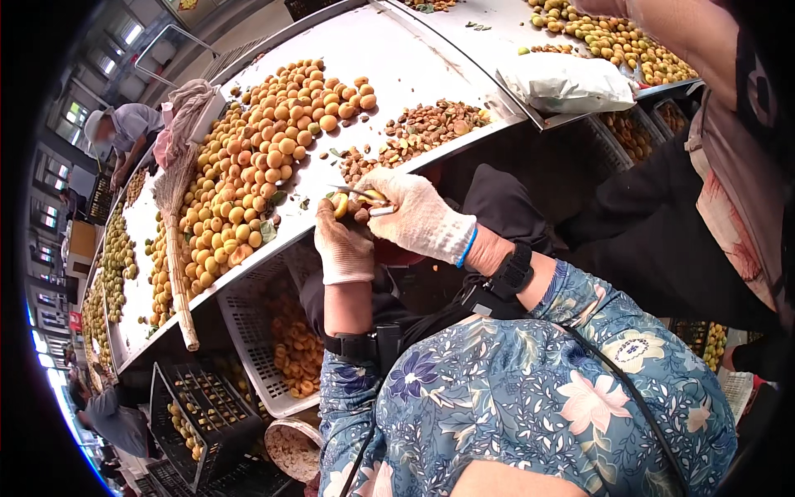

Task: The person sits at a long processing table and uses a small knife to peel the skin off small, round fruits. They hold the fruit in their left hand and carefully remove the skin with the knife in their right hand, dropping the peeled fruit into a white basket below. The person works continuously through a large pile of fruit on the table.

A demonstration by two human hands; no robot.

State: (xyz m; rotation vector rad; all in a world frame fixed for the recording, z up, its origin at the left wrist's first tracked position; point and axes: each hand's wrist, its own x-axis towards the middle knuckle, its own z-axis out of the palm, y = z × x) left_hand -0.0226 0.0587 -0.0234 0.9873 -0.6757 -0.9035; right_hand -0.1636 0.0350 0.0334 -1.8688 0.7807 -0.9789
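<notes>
White knit gloves cover both of my hands at the table's near edge. My left hand (pixel 343 245) holds a cut apricot (pixel 340 204), its fingers stained brown. Brown apricot stones (pixel 361 215) show between the two hands. My right hand (pixel 417 208) is closed around a small knife (pixel 382 211), whose thin blade points left across the fruit. Just beyond the hands lies a heap of apricot stones and scraps (pixel 428 127). A large pile of whole apricots (pixel 248 180) spreads over the white tabletop (pixel 397 56) to the left.
A straw broom (pixel 175 248) leans across the apricots. Below the table stand a white crate (pixel 248 338) of apricot halves, a black crate (pixel 205 416) and a bucket (pixel 292 448). At right are a white bag (pixel 565 82) and a co-worker's arm (pixel 689 43). Another person (pixel 127 133) bends at far left.
</notes>
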